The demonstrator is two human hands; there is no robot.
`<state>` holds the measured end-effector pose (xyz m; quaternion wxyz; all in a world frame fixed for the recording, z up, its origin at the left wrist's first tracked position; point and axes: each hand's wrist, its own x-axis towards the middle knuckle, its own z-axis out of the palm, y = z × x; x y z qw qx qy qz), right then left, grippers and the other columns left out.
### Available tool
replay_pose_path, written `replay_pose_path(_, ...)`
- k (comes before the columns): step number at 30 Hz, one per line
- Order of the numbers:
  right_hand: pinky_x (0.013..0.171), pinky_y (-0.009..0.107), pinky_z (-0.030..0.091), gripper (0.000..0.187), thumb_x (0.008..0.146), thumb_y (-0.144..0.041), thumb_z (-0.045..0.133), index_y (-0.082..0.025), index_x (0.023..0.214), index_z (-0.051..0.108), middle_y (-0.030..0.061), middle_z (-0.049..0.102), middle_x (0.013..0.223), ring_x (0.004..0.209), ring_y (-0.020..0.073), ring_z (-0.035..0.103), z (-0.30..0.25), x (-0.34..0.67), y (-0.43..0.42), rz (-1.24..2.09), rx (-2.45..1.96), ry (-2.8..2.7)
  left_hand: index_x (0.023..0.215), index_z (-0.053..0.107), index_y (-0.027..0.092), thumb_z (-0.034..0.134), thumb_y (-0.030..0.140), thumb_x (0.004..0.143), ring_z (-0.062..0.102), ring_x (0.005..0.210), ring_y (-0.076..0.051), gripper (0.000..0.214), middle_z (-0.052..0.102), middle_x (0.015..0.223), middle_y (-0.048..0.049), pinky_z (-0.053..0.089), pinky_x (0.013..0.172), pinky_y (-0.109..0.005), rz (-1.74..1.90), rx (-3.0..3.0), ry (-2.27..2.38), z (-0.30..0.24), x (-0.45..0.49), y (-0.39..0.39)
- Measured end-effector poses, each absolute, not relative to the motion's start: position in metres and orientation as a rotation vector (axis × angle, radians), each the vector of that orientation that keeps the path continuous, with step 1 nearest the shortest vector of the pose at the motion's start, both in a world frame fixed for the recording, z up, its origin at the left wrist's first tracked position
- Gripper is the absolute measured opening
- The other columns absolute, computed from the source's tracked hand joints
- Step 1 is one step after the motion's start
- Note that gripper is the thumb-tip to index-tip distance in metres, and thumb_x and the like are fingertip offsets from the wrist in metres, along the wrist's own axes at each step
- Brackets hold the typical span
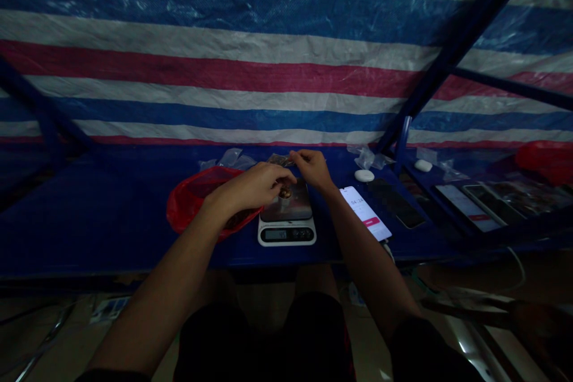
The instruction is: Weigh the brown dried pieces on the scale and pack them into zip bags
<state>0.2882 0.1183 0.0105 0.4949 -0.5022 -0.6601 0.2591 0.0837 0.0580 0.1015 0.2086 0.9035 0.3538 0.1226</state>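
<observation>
Blue surface [111, 221] here, with a digital scale [287, 234] on it. Left hand [250, 186] is curled almost closed right at a small brown thing [285, 193] on the scale, can't tell if it's gripping. Right hand [313, 168] pinches a clear bag [281, 160] just behind the scale, and a red bag [197, 200] lies beside it.

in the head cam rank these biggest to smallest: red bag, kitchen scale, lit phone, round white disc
1. Red plastic bag
2. Kitchen scale and lit phone: too alike to rank
3. Round white disc
</observation>
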Motion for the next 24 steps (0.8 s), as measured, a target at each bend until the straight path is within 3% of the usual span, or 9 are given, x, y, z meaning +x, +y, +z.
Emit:
replay_pose_path(5,0.065,0.030,0.041,0.044,0.092,-0.056,0.064,-0.016,0.078,0.079,0.0050,0.073,0.074,0.070,0.0182,0.060,0.017,0.297,0.117,0.717,-1.181,-1.667,0.123,0.081,0.021,0.059,0.009,0.100,0.078,0.113,-0.022,0.034,0.083,0.123,-0.0067,0.056,0.102,-0.031,0.389,2.493,0.969,0.099,0.082,0.060)
replay_pose_path(12,0.069,0.031,0.048,0.024,0.081,-0.042,0.079,-0.019,0.082,0.085,0.0033,0.080,0.080,0.073,0.0189,0.067,0.047,0.336,0.094,1.120,-1.163,-2.060,0.125,0.079,0.018,0.060,0.012,0.101,0.078,0.106,-0.021,0.031,0.084,0.118,-0.0082,0.056,0.092,-0.030,0.406,2.452,0.944,0.093,0.079,0.062)
replay_pose_path(24,0.060,0.029,0.046,0.009,0.076,-0.031,0.084,-0.023,0.074,0.088,0.0032,0.082,0.072,0.063,0.0183,0.068,0.054,0.322,0.077,1.310,-1.272,-2.354,0.126,0.078,0.018,0.062,0.016,0.102,0.077,0.112,-0.022,0.029,0.083,0.123,-0.0088,0.056,0.096,-0.032,0.422,2.442,0.978,0.091,0.073,0.061)
